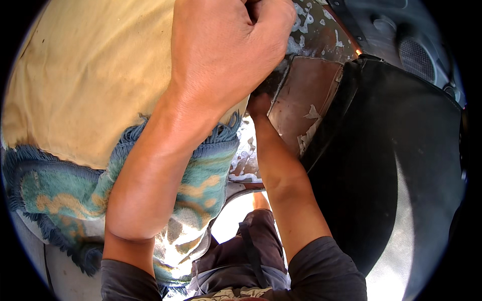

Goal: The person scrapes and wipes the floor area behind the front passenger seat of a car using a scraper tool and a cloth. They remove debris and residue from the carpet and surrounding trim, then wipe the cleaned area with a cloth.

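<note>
The left hand [233,42], fingers curled, is partly cut off by the top edge; I cannot tell whether it grips anything. The right hand [259,104] sits in shadow by the brown panel [305,95], fingers and grip unclear. The panel lies beside the black cover [366,165].

Stretches the long, bare left forearm [155,163] diagonally forward, presenting the back of the broad, bare left hand [231,45] to the camera, with visible fingers [277,14] curled. Reaches farther down with the bare right forearm [272,147], ending in a shadowed, bare right hand [259,105], finger pose unclear.
</note>
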`<state>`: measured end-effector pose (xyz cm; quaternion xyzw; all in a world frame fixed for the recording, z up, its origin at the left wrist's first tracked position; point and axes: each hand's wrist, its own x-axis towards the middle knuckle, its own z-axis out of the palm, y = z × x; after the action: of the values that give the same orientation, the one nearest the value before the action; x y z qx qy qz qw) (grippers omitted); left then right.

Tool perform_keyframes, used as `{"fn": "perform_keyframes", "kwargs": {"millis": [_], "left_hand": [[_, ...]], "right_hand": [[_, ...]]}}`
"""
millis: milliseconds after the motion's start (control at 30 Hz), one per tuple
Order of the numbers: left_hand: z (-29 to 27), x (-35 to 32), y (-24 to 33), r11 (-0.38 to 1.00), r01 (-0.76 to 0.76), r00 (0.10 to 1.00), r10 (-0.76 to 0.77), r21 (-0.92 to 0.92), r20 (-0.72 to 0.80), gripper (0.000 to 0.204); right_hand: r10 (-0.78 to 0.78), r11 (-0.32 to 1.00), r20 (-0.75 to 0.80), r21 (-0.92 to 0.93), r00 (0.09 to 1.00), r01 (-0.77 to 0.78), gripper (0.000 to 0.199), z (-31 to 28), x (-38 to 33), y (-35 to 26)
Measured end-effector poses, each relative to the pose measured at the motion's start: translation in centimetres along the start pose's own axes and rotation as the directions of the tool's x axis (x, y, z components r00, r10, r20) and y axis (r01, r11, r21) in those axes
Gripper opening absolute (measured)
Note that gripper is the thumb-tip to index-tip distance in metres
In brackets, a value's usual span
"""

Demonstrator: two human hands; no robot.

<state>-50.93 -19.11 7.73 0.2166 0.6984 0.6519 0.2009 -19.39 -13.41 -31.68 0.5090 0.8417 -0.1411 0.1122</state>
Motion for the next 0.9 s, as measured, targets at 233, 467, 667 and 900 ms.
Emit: {"fn": "perform_keyframes", "kwargs": {"millis": [233,467,667,900], "left_hand": [[-0.1,-0.2,-1.0,0.998,-0.033,0.999,0.035,0.053,-0.033,0.035],[0.1,-0.3,-1.6,0.998,-0.046,0.997,0.047,0.034,-0.053,0.035],[-0.5,-0.3,-1.8,0.999,-0.040,0.998,0.041,0.035,-0.042,0.035],[-0.4,-0.2,-1.5,0.999,-0.019,1.000,0.019,0.030,-0.018,0.035]], "right_hand": [[0.189,0.968,-0.006,0.172,0.982,-0.185,0.031,-1.7,-0.1,-1.2],[0.261,0.952,-0.243,0.224,0.934,-0.208,0.034,-1.4,-2.1,-2.7],[0.306,0.931,0.102,0.178,0.947,-0.320,0.041,-5.1,-4.0,-7.5],[0.510,0.826,0.104,0.219,0.854,-0.519,0.045,-5.6,-6.7,-7.6]]}}
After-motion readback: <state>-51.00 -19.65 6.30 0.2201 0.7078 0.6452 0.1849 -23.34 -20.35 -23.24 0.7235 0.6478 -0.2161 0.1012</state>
